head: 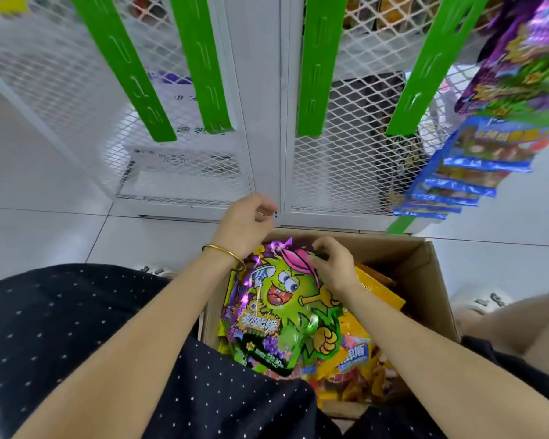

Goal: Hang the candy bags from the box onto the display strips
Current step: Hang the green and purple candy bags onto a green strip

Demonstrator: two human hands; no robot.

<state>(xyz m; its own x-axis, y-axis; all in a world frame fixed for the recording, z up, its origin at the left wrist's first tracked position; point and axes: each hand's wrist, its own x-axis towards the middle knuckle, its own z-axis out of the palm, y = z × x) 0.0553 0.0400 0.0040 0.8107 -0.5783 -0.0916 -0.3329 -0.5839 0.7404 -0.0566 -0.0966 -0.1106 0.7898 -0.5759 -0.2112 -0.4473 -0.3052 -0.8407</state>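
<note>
I'm in a shop, restocking. In front of me stands a white wire-mesh display rack (184,172) hung with green plastic display strips (314,74), some already carrying glossy purple and blue candy bags (476,160), and an open brown cardboard box (425,280) of packaged sweets sits on the pale tiled floor (38,223).

Glossy foil candy bag (282,308), matt cardboard box (425,280).

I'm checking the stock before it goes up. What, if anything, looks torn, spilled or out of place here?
Nothing stands out. The candy bags lie loosely piled inside the box; the green monster bag on top looks intact. Four green display strips hang bare.
</note>
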